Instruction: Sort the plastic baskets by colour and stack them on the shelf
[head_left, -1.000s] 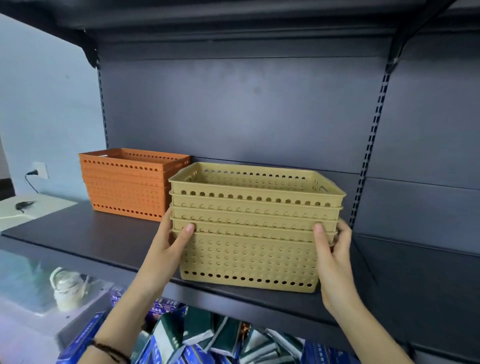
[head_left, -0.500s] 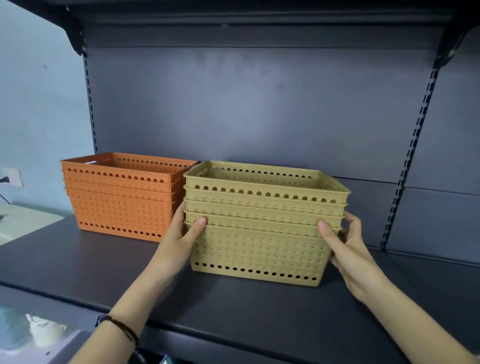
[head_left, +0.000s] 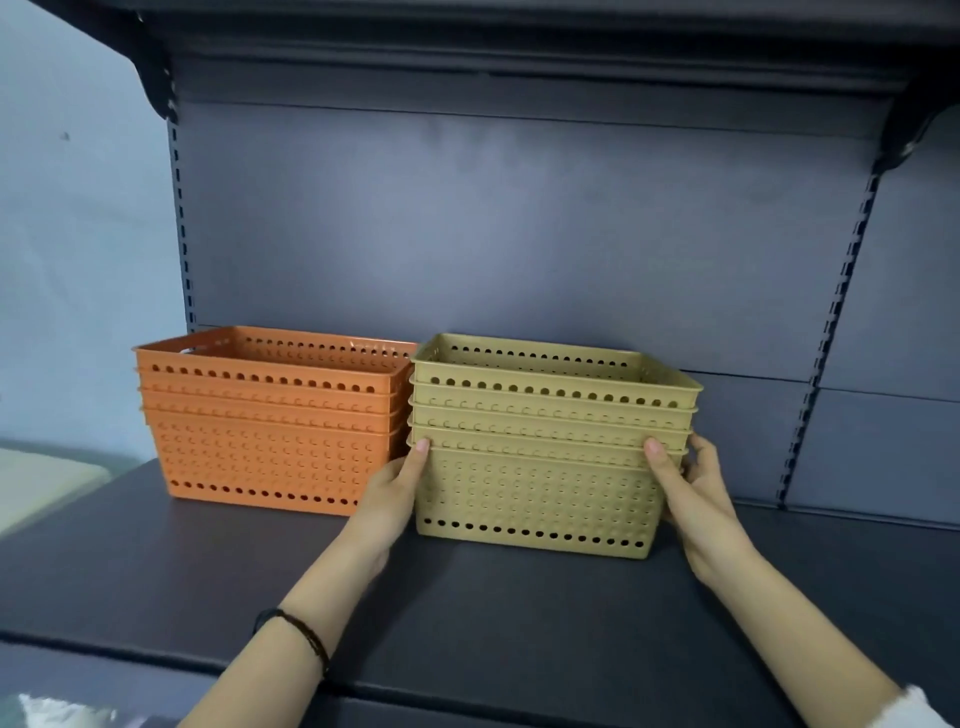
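Observation:
A stack of several nested yellow baskets (head_left: 540, 488) rests on the dark shelf (head_left: 467, 613), right of centre. My left hand (head_left: 395, 493) grips its left side and my right hand (head_left: 691, 488) grips its right side, thumbs on the front under the lowest rim. A stack of several nested orange baskets (head_left: 270, 431) stands directly to the left, and its right side meets or nearly meets the yellow stack. Both stacks are upright, close to the shelf's back panel.
The grey back panel (head_left: 519, 234) rises behind the stacks, with slotted uprights (head_left: 826, 338) at left and right. Another shelf (head_left: 519, 36) hangs overhead. Bare shelf surface lies in front and to the right. A pale wall and a light surface (head_left: 41, 483) lie at far left.
The yellow stack has slid back and left on the shelf until it sits beside the orange stack. Both hands have kept their hold on its sides.

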